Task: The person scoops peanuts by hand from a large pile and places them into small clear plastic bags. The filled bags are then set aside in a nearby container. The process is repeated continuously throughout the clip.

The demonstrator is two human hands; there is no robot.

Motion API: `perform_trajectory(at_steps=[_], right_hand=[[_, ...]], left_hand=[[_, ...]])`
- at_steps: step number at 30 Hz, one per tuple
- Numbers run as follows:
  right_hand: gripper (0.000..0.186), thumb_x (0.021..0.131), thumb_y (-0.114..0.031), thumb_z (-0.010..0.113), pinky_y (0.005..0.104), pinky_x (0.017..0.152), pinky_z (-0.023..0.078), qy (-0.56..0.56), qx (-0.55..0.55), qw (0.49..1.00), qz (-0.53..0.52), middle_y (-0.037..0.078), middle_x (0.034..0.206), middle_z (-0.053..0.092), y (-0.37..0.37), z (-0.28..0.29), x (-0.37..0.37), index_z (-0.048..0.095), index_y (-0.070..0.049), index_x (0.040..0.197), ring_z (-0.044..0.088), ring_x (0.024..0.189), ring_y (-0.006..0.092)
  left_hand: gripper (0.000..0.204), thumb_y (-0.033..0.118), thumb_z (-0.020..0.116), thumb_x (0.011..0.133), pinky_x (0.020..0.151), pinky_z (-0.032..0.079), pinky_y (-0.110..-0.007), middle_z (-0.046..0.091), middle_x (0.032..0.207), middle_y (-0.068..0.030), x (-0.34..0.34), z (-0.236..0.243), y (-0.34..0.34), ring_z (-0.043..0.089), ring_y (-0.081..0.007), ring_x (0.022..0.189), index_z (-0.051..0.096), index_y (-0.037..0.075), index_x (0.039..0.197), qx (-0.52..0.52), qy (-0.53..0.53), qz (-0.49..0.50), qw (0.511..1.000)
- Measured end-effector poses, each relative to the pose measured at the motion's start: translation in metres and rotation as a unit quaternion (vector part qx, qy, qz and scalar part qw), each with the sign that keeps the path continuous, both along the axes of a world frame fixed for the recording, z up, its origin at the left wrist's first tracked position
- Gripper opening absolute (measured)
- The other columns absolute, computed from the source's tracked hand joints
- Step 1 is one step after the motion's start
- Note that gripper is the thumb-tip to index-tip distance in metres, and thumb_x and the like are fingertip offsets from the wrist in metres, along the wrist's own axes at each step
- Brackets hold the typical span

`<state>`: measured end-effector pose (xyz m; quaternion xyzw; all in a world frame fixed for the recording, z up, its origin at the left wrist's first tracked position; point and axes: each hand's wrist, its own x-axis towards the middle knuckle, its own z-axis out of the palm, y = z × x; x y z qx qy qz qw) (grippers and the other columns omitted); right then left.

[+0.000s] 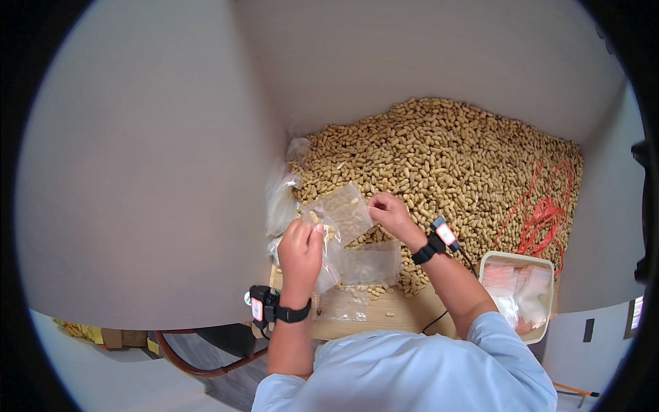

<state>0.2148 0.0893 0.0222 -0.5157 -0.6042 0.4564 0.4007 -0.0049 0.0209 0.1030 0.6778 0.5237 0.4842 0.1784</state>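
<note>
A clear plastic bag [349, 211] is stretched between my two hands above the near left edge of the peanut heap [439, 165]. My right hand [392, 214] is closed in a pinch on the bag's right edge. At the bag's left side, my left hand [301, 248] is closed with its fingertips on the plastic. A peanut [314, 217] shows at those fingertips; whether it lies inside the bag I cannot tell. Below my hands, another clear bag [371, 265] lies flat, with a further bag [343, 304] nearer my body.
Tall grey walls [412, 62] enclose the peanuts. Crumpled clear plastic [281, 202] lies along the left wall. To the right stands a cream bin [549, 264] of plastic bags, with red string [546, 223] beyond it. Loose peanuts [376, 292] dot the wooden tabletop [412, 317].
</note>
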Motion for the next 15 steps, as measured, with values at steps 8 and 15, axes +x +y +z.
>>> perform_trajectory(at_steps=[8, 15], right_hand=[[0.017, 0.088, -0.020, 0.062, 0.0202, 0.060, 0.048, 0.370, -0.234, 0.891, 0.117, -0.002, 0.084, 0.059, -0.015, 0.002, -0.030, 0.056, -0.009, 0.099, 0.056, 0.070, 0.0062], [0.015, 0.087, -0.009, 0.062, 0.0209, 0.062, 0.049, 0.421, -0.215, 0.879, 0.056, 0.002, 0.085, 0.061, -0.003, 0.002, -0.023, 0.055, -0.005, 0.099, 0.059, 0.072, 0.0082]], left_hand=[[0.025, 0.010, 0.061, 0.082, 0.054, 0.035, -0.034, 0.043, 0.064, -0.0115, 0.008, 0.007, 0.016, 0.042, -0.0240, 0.058, 0.045, -0.003, 0.068, -0.030, 0.016, -0.054, 0.998], [0.029, 0.010, 0.061, 0.084, 0.053, 0.033, -0.031, 0.040, 0.063, -0.0087, 0.002, 0.008, 0.006, 0.038, -0.0183, 0.057, 0.042, -0.003, 0.067, -0.076, -0.008, -0.045, 0.996]])
